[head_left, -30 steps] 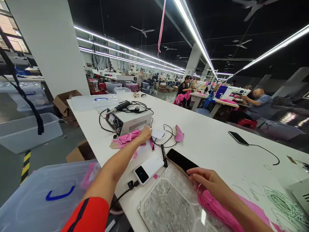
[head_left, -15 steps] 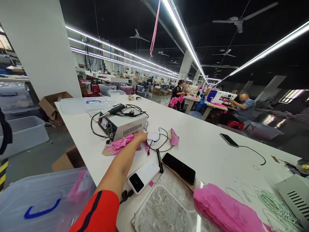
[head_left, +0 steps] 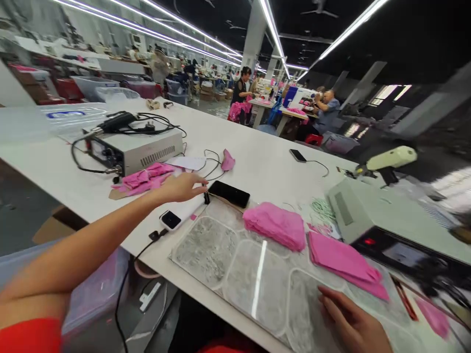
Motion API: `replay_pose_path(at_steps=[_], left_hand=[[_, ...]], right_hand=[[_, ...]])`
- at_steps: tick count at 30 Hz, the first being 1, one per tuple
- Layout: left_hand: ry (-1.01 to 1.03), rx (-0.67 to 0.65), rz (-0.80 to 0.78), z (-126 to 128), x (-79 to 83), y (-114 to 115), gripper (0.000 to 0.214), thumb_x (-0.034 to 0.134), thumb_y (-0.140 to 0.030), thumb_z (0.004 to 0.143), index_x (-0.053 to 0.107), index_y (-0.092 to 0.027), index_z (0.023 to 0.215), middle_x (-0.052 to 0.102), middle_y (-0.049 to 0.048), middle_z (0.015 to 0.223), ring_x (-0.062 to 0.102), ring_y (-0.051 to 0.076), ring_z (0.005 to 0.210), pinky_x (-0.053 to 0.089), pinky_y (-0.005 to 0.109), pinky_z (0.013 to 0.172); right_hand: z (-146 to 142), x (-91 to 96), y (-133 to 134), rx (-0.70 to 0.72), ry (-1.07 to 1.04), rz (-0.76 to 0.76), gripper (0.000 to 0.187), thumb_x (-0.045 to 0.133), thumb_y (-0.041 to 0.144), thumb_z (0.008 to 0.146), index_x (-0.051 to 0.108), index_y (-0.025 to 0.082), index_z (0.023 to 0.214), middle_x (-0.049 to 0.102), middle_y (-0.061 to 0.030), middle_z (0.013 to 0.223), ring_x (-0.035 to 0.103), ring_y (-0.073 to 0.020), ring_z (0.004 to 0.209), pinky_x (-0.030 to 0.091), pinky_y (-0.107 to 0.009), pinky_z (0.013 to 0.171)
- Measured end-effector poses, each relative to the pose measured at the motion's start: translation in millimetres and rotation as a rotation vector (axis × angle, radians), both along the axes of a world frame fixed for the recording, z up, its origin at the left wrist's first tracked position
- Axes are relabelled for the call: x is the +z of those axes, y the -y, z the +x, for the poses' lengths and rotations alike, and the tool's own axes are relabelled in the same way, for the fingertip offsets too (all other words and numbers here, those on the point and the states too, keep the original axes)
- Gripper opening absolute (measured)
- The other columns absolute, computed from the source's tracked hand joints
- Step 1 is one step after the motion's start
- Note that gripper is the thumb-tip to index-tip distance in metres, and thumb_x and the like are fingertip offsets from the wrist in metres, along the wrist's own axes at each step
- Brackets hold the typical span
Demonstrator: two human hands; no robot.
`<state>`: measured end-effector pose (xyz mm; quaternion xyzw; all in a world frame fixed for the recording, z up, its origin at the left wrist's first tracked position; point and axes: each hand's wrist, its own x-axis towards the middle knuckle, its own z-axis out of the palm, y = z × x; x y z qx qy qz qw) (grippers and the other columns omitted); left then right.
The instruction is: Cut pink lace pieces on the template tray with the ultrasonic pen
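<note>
My left hand [head_left: 184, 187] reaches over the table with fingers stretched out and apart, and no held object is visible. Close to its fingertips are a black pen [head_left: 206, 197] and a black phone [head_left: 229, 194]. Below it lies a white device with a dark screen [head_left: 171, 220], partly covered by the forearm. My right hand [head_left: 355, 321] is low over the clear mat [head_left: 257, 289], its fingers extended, holding nothing I can see. Nearest to it is a flat stack of pink fabric pieces [head_left: 346, 262]; a thicker pink fabric pile [head_left: 274, 225] lies farther left.
A grey box with a corded black tool [head_left: 150, 147] stands at left, beside crumpled pink fabric [head_left: 147, 177]. At right is another grey box [head_left: 397, 211] with a pale handheld tool [head_left: 392, 158] behind it. A cable hangs over the front edge. Co-workers sit and stand farther back.
My view has swung right and down. My left hand has moved from the white paper by the grey box toward the pen and phone. My right hand has come into view.
</note>
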<state>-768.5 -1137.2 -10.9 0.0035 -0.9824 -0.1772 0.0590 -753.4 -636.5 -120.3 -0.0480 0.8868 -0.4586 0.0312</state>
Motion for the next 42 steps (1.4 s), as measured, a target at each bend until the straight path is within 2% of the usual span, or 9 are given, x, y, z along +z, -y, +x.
replay_pose_path(at_steps=[6, 10, 13, 18, 23, 27, 31, 36, 42], left_hand=[[-0.099, -0.481, -0.025, 1, -36.2, -91, 0.040, 0.056, -0.033, 0.088, 0.059, -0.022, 0.127, 0.057, 0.0070, 0.136, 0.053, 0.022, 0.125, 0.040, 0.036, 0.107], [-0.236, -0.510, -0.121, -32, -57.1, -144, 0.053, 0.064, -0.025, 0.083, 0.051, -0.019, 0.134, 0.040, 0.0135, 0.150, 0.037, 0.029, 0.138, 0.027, 0.050, 0.115], [-0.232, -0.432, -0.045, -53, -64.8, -163, 0.053, 0.065, -0.028, 0.082, 0.053, -0.017, 0.133, 0.041, 0.0138, 0.149, 0.038, 0.029, 0.138, 0.029, 0.048, 0.115], [-0.209, -0.246, -0.033, -62, -69.3, -145, 0.041, 0.043, -0.022, 0.092, 0.056, -0.013, 0.130, 0.048, 0.0127, 0.144, 0.044, 0.022, 0.134, 0.035, 0.036, 0.113], [-0.094, -0.153, -0.091, -66, -58.4, -89, 0.057, 0.053, -0.012, 0.078, 0.053, -0.014, 0.134, 0.045, 0.0105, 0.147, 0.043, 0.024, 0.136, 0.032, 0.033, 0.115], [0.015, -0.177, -0.124, -83, -40.7, -63, 0.059, 0.061, -0.023, 0.078, 0.052, -0.015, 0.136, 0.047, 0.0093, 0.146, 0.042, 0.024, 0.136, 0.030, 0.031, 0.115], [0.118, -0.218, -0.137, -110, -32.4, -62, 0.070, 0.071, -0.037, 0.072, 0.050, -0.020, 0.137, 0.041, 0.0088, 0.149, 0.041, 0.026, 0.136, 0.032, 0.033, 0.113], [0.165, -0.254, -0.140, -129, -36.2, -67, 0.078, 0.082, -0.032, 0.055, 0.057, -0.026, 0.129, 0.049, 0.0079, 0.144, 0.048, 0.028, 0.131, 0.037, 0.037, 0.109], [-0.041, -0.338, -0.075, -100, -31.4, -90, 0.048, 0.061, -0.032, 0.082, 0.059, -0.017, 0.127, 0.051, 0.0133, 0.141, 0.049, 0.026, 0.129, 0.037, 0.037, 0.109]], right_hand=[[21, 7.1, -21, -0.070, -0.326, 0.114, 0.031, 0.060, 0.045, 0.076, 0.075, 0.021, 0.089, 0.076, -0.0081, 0.090, 0.072, -0.0219, 0.076, 0.060, -0.029, 0.064], [17, 8.4, -26, -0.038, -0.469, 0.118, 0.026, 0.056, 0.038, 0.081, 0.074, 0.021, 0.089, 0.075, -0.0069, 0.088, 0.070, -0.0190, 0.072, 0.058, -0.029, 0.062], [0, 16.4, -13, 0.054, -0.596, 0.125, 0.024, 0.053, 0.032, 0.085, 0.073, 0.022, 0.091, 0.074, -0.0061, 0.089, 0.069, -0.0184, 0.073, 0.057, -0.030, 0.064], [-46, 34.3, 30, 0.235, -0.726, 0.154, 0.023, 0.050, 0.026, 0.088, 0.072, 0.025, 0.094, 0.074, -0.0050, 0.093, 0.069, -0.0202, 0.086, 0.056, -0.034, 0.076], [-87, 37.4, 71, 0.364, -0.745, 0.196, 0.024, 0.051, 0.024, 0.086, 0.072, 0.023, 0.097, 0.073, -0.0066, 0.098, 0.067, -0.0232, 0.094, 0.055, -0.040, 0.084], [-97, 29.2, 86, 0.422, -0.733, 0.223, 0.025, 0.052, 0.021, 0.083, 0.072, 0.022, 0.098, 0.073, -0.0075, 0.100, 0.066, -0.0240, 0.093, 0.055, -0.040, 0.082], [-99, 15.9, 86, 0.453, -0.703, 0.266, 0.026, 0.051, 0.024, 0.086, 0.071, 0.022, 0.102, 0.072, -0.0082, 0.104, 0.066, -0.0235, 0.096, 0.055, -0.039, 0.084], [-103, 9.1, 82, 0.457, -0.695, 0.264, 0.026, 0.053, 0.027, 0.087, 0.069, 0.023, 0.107, 0.071, -0.0080, 0.106, 0.064, -0.0250, 0.100, 0.053, -0.042, 0.088], [-103, 20.2, 83, 0.419, -0.665, 0.232, 0.022, 0.058, 0.020, 0.083, 0.069, 0.021, 0.102, 0.069, -0.0082, 0.100, 0.063, -0.0228, 0.095, 0.052, -0.040, 0.086]])
